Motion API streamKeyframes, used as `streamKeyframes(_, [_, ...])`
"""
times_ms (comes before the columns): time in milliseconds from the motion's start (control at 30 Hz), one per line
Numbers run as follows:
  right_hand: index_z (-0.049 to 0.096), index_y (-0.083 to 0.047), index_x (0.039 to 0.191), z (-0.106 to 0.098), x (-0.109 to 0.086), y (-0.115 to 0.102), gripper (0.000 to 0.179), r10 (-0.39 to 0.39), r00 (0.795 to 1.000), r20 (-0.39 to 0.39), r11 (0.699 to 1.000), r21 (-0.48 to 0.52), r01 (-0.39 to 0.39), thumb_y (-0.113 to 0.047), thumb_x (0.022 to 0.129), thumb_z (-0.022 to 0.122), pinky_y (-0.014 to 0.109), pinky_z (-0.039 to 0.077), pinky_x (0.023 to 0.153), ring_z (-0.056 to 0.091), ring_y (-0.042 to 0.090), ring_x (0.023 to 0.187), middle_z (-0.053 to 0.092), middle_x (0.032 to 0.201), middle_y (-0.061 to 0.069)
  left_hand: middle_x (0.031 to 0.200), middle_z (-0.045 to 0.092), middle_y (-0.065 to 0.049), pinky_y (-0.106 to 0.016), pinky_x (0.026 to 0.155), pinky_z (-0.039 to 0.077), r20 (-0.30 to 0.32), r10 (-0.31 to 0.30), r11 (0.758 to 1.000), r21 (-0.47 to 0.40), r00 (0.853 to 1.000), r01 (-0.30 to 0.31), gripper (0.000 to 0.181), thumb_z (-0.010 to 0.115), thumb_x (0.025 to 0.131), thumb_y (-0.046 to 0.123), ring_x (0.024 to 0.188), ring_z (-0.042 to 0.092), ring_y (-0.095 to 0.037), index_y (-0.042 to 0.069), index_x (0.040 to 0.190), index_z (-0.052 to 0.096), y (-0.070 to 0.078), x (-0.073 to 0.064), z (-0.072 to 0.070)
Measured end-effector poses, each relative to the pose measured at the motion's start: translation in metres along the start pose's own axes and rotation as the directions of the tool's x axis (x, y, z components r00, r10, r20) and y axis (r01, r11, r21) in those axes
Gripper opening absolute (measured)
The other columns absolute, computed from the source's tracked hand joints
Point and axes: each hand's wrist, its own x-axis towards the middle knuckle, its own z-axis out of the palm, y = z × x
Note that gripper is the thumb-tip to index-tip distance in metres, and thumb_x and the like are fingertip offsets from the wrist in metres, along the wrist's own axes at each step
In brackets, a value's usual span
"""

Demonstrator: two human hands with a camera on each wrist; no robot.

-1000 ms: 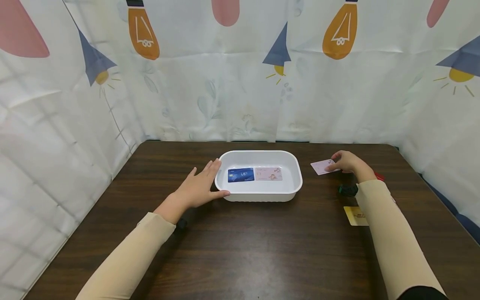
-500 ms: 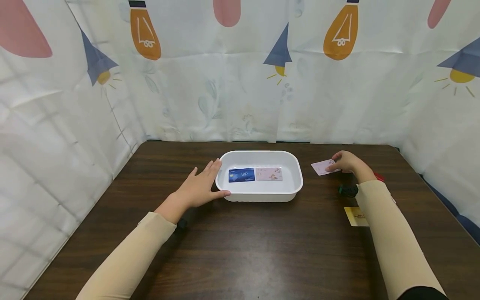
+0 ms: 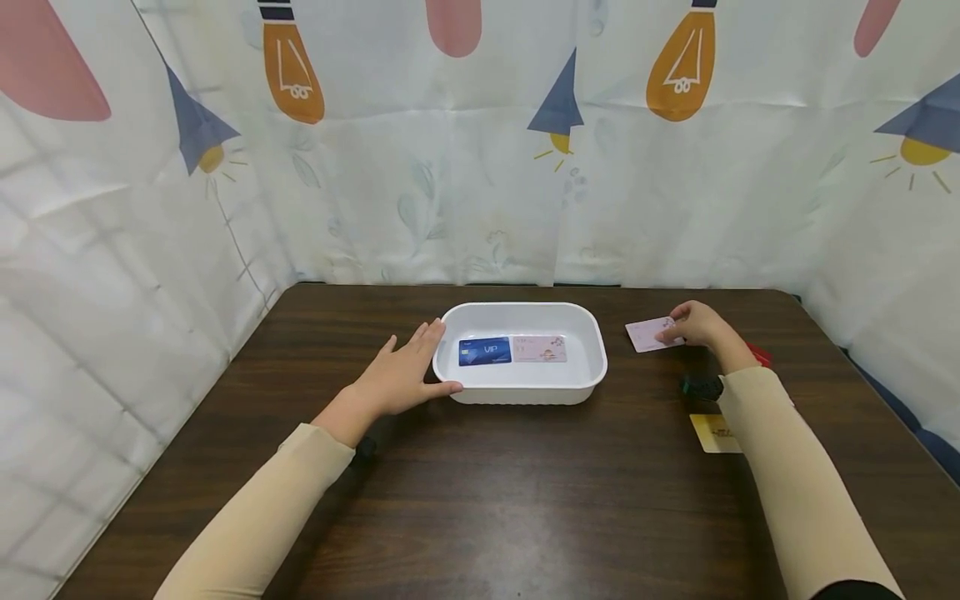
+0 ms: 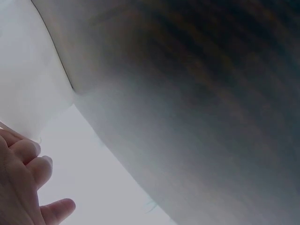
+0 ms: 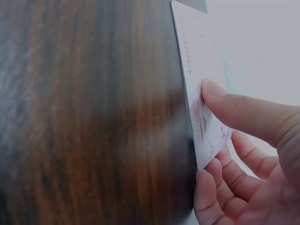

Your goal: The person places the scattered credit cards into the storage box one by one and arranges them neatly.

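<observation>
My left hand [image 3: 397,371] rests at the left end of a white plastic basin [image 3: 517,396], its fingers straight along the rim and the thumb near the front edge. Inside the basin lie a blue VIP card [image 3: 485,351] and a pink card [image 3: 539,348], side by side. To the right of the basin, my right hand [image 3: 699,325] pinches another pink card [image 3: 649,334] by its right end. In the right wrist view the thumb lies on this card's printed face [image 5: 192,61], close over the table, with fingers curled at its other side.
A yellow card [image 3: 714,433] lies on the dark wooden table [image 3: 480,500], partly under the right sleeve [image 3: 795,467]. Something red [image 3: 761,355] shows behind the right wrist. A patterned white curtain [image 3: 480,192] stands behind the table.
The whole head view has shifted slightly. The right hand keeps its pinch on the pink card, which is a touch farther right. The left hand stays at the basin.
</observation>
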Motion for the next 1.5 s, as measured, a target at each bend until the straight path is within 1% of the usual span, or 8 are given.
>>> streamKeyframes(267, [0.039,0.011,0.129,-0.005,-0.010,0.003,0.056,-0.028,0.999,-0.020,0.997,0.073,0.030,-0.012,0.086,0.067,0.042,0.050,0.081,0.051,0.030,0.092,0.046,0.110,0.025,0.155,0.008,-0.004,-0.057,0.106,0.011,0.000,-0.004,1.000,-0.009,1.000,0.004,0.112,0.030,0.072,0.085,0.140,0.011,-0.019,0.010,0.150,0.004,0.001,0.000,0.000])
streamKeyframes(567, [0.039,0.011,0.134,-0.011,-0.016,0.023,0.049,-0.017,1.000,0.013,0.960,0.278,0.013,-0.006,0.092,0.056,0.028,0.053,0.074,0.057,0.011,0.080,0.051,0.106,0.014,0.155,0.008,-0.004,-0.058,0.107,0.010,-0.001,-0.002,1.000,-0.016,1.000,0.002,0.112,0.031,0.072,0.085,0.140,0.010,-0.019,0.010,0.150,0.004,0.000,0.000,0.000])
streamKeyframes(867, [0.031,0.006,0.141,-0.016,-0.026,0.036,0.055,-0.007,0.998,0.070,0.878,0.478,-0.027,-0.013,0.095,0.054,0.028,0.051,0.081,0.061,0.005,0.083,0.058,0.094,-0.013,0.155,0.007,-0.003,-0.058,0.106,0.011,-0.003,0.006,1.000,0.001,1.000,-0.006,0.111,0.029,0.073,0.085,0.140,0.010,-0.018,0.010,0.150,0.003,-0.002,0.000,0.002])
streamKeyframes(1000, [0.043,-0.002,0.137,-0.016,-0.033,0.036,0.045,-0.009,0.997,0.078,0.821,0.570,-0.037,-0.012,0.094,0.056,0.028,0.051,0.081,0.062,0.006,0.084,0.061,0.094,-0.011,0.155,0.007,-0.003,-0.058,0.106,0.012,-0.002,0.005,1.000,0.011,1.000,-0.005,0.111,0.029,0.073,0.085,0.140,0.010,-0.018,0.010,0.150,0.003,-0.002,0.001,0.002])
streamKeyframes(1133, [0.064,-0.019,0.111,-0.018,-0.041,0.031,0.022,-0.006,0.997,0.071,0.734,0.678,-0.044,-0.009,0.092,0.058,0.029,0.051,0.080,0.063,0.009,0.082,0.063,0.093,-0.008,0.155,0.007,-0.003,-0.058,0.106,0.012,0.000,0.006,1.000,0.007,1.000,-0.006,0.111,0.029,0.072,0.085,0.140,0.010,-0.019,0.010,0.150,0.003,-0.002,0.001,0.001])
streamKeyframes(1233, [0.068,-0.024,0.099,-0.020,-0.046,0.024,0.019,-0.015,0.998,0.063,0.694,0.719,-0.035,-0.008,0.091,0.060,0.031,0.050,0.082,0.063,0.011,0.081,0.063,0.094,-0.006,0.155,0.008,-0.004,-0.058,0.106,0.012,-0.002,0.004,1.000,0.000,1.000,-0.004,0.111,0.029,0.072,0.085,0.140,0.011,-0.019,0.010,0.150,0.003,-0.002,0.000,0.002])
streamKeyframes(1433, [0.069,-0.018,0.102,-0.026,-0.056,0.009,0.020,-0.056,0.997,0.053,0.625,0.780,-0.006,-0.006,0.088,0.063,0.030,0.051,0.079,0.064,0.014,0.079,0.064,0.095,-0.002,0.155,0.008,-0.003,-0.057,0.107,0.011,0.000,-0.003,1.000,-0.005,1.000,0.003,0.111,0.030,0.072,0.085,0.140,0.010,-0.018,0.011,0.150,0.002,-0.001,0.001,0.002])
streamKeyframes(1500, [0.069,-0.017,0.103,-0.028,-0.058,0.004,0.020,-0.076,0.996,0.056,0.622,0.783,0.003,-0.005,0.088,0.063,0.029,0.052,0.076,0.065,0.014,0.079,0.064,0.095,-0.001,0.155,0.008,-0.003,-0.057,0.107,0.011,-0.001,-0.003,1.000,-0.002,1.000,0.003,0.112,0.029,0.072,0.085,0.140,0.010,-0.018,0.011,0.150,0.003,-0.001,0.001,0.002])
